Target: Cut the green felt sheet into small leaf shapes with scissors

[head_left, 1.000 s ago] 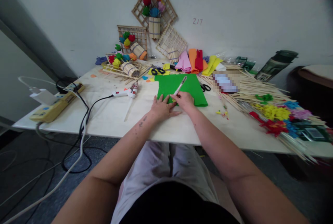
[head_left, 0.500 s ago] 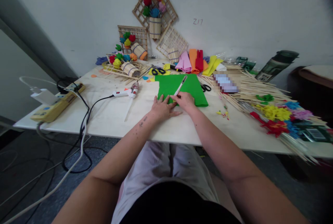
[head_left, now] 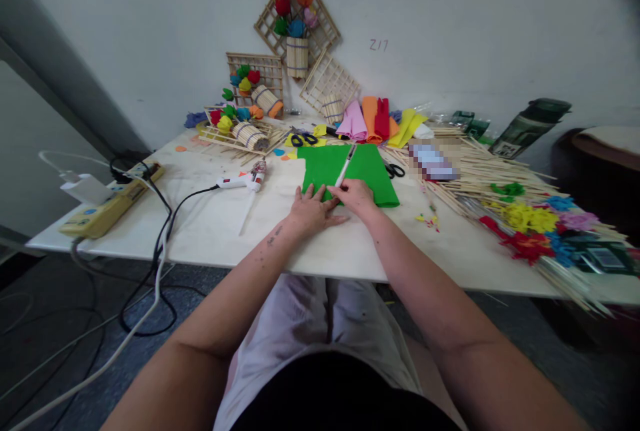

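Observation:
A sheet of green felt or paper (head_left: 320, 164) lies on the table in front of me, a notch at its left edge. My left hand (head_left: 313, 209) rests flat on its lower left part, fingers spread. In my right hand (head_left: 357, 195) is a white pen (head_left: 345, 167), tilted with its upper end pointing away from me. The pen's tip is hidden behind my fingers, low on the green sheet. Black-handled scissors (head_left: 397, 170) lie at the sheet's right edge. Another pair of scissors (head_left: 303, 139) sits on yellow scraps behind it.
At left lie a glue gun (head_left: 245, 181) and a yellow power strip (head_left: 110, 207) with trailing cables. Wooden sticks (head_left: 500, 164), a blurred phone (head_left: 434, 161), a dark bottle (head_left: 531, 125) and coloured paper flowers (head_left: 530, 217) cover the right. Lattice frames (head_left: 330, 84) lean on the wall.
The pen's upper end has shifted slightly left and tilts a little more upright. My left hand stays in place on the green sheet.

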`<state>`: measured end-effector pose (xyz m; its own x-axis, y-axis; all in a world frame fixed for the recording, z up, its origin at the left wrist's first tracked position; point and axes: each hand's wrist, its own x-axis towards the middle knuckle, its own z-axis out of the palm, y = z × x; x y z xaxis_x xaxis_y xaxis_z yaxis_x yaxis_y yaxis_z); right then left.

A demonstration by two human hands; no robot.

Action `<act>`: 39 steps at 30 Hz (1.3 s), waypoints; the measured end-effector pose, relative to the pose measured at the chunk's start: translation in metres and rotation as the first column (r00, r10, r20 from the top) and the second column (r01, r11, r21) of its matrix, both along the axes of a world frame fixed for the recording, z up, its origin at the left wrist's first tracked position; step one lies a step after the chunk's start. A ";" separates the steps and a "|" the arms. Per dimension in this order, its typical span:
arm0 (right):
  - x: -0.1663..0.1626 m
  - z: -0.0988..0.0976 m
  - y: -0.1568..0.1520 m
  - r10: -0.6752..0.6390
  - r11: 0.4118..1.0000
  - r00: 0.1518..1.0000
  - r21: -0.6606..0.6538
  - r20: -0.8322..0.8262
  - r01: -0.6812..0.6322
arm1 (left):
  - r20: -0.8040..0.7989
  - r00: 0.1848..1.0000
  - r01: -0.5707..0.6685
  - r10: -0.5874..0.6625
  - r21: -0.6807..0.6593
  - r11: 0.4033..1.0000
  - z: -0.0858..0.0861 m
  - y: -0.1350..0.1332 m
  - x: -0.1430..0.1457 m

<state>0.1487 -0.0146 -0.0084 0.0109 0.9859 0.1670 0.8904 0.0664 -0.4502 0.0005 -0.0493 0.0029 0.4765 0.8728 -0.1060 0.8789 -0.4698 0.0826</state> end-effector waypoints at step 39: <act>-0.001 -0.003 0.005 -0.097 0.995 0.994 0.032 0.042 0.095 | 0.003 1.000 -0.007 0.007 -0.027 1.000 0.003 -0.001 0.001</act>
